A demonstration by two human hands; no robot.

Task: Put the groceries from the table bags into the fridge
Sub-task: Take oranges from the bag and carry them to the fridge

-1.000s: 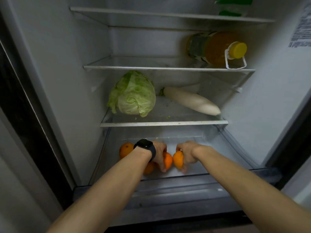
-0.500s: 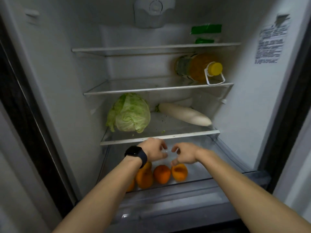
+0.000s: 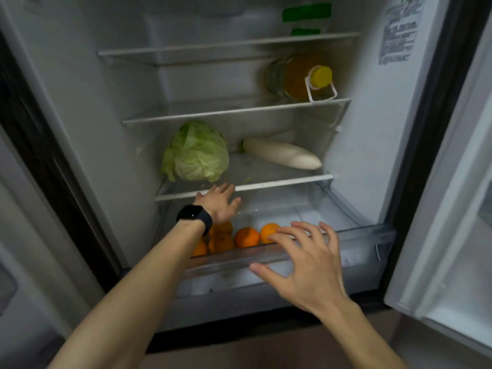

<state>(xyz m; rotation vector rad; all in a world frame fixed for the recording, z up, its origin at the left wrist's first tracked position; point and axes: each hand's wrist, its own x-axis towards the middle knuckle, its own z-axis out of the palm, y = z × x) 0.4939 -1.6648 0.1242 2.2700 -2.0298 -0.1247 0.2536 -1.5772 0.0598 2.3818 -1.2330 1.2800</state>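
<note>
The left hand [image 3: 218, 206] and right hand [image 3: 306, 259] have lifted off the round orange tangerines [image 3: 246, 237], which lie in the clear plastic fridge drawer [image 3: 359, 235] at lower centre, each grip spread and empty, so this batch seems stowed, though the bags are out of view.

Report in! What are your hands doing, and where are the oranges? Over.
Left hand open, by the shelf edge. Right hand open, over the drawer front. Oranges in the drawer, not held. Nothing in the way.
</note>
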